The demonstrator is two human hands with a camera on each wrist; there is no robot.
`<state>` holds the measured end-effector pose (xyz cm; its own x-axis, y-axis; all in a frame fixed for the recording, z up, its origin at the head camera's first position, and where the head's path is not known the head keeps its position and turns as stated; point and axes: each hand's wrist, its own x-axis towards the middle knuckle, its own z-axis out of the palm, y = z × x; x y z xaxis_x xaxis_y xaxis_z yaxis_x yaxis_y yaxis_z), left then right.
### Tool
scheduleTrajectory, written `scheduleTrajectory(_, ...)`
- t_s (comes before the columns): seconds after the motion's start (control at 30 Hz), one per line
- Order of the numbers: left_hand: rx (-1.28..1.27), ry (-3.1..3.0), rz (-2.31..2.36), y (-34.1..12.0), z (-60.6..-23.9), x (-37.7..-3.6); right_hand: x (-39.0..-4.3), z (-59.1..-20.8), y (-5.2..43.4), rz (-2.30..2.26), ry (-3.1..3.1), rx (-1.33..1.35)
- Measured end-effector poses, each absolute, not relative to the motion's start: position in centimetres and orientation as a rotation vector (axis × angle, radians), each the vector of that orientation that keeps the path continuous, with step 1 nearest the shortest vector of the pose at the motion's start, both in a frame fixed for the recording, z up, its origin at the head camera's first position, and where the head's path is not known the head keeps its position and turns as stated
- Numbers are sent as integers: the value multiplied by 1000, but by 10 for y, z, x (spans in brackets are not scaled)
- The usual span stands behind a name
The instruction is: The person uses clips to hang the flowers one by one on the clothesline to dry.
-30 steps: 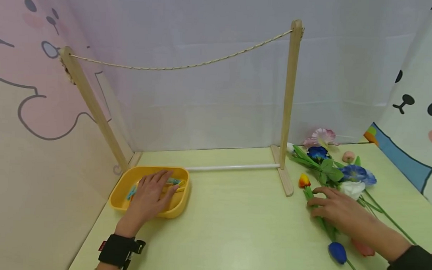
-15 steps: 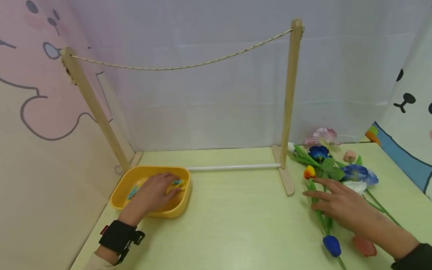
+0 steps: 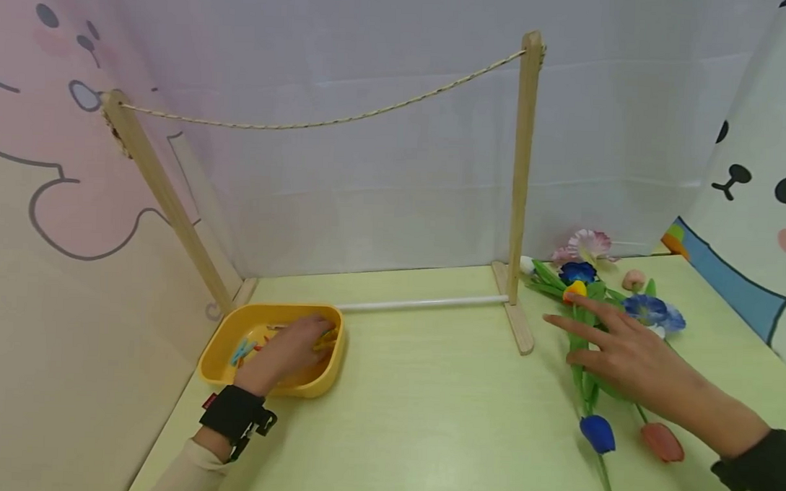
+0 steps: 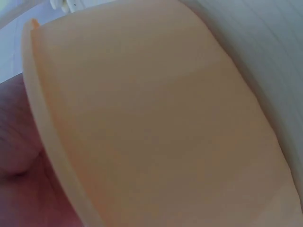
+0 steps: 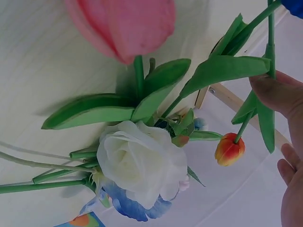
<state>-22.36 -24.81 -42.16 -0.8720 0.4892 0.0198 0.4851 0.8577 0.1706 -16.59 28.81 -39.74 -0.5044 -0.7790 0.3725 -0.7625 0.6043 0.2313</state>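
Observation:
My left hand point(image 3: 288, 350) reaches into a yellow tray point(image 3: 270, 308) at the table's left, its fingers curled down over coloured clothes pegs point(image 3: 241, 352). Its grip is hidden, and the left wrist view shows only the tray wall point(image 4: 156, 118) and a bit of the left hand point(image 4: 19, 156). My right hand point(image 3: 623, 355) lies over a pile of artificial flowers and pinches the green stem of an orange tulip point(image 3: 575, 290), with the index finger stretched out. In the right wrist view the thumb point(image 5: 279, 94) presses that stem, and the orange tulip point(image 5: 229, 150) hangs below.
A wooden rack has a right post point(image 3: 522, 170), a leaning left post point(image 3: 167, 201), a slack rope point(image 3: 306, 123) and a white rod point(image 3: 423, 302). A blue tulip point(image 3: 597, 433), a pink tulip point(image 3: 662, 443), blue flowers point(image 3: 651, 311) and a white rose point(image 5: 142, 161) lie nearby.
My right hand has moved back toward the rack's right post, taking the orange tulip with it. My left hand's fingers have gone from flat to curled inside the tray.

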Motion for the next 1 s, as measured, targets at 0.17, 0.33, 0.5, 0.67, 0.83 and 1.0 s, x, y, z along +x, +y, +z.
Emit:
scheduleTrajectory(0.17, 831, 3018, 245, -247, -425, -224, -169, -391, 286, -50, -2346, 1263)
scheduleTrajectory(0.33, 797, 3039, 239, -245, -426, -222, -171, -388, 284, -61, -2317, 1299)
scheduleTrajectory(0.5, 744, 3033, 271, -245, -427, -223, -172, -385, 283, -71, -2319, 1318)
scheduleTrajectory(0.67, 612, 3010, 371, -247, -422, -223, -172, -379, 276, -26, -2339, 1304)
scheduleTrajectory(0.83, 632, 3052, 450, -250, -402, -219, -175, -374, 265, 106, -2328, 1286)
scheduleTrajectory(1.0, 736, 3162, 541, -237, -380, -217, -178, -372, 250, 339, -2293, 1225)
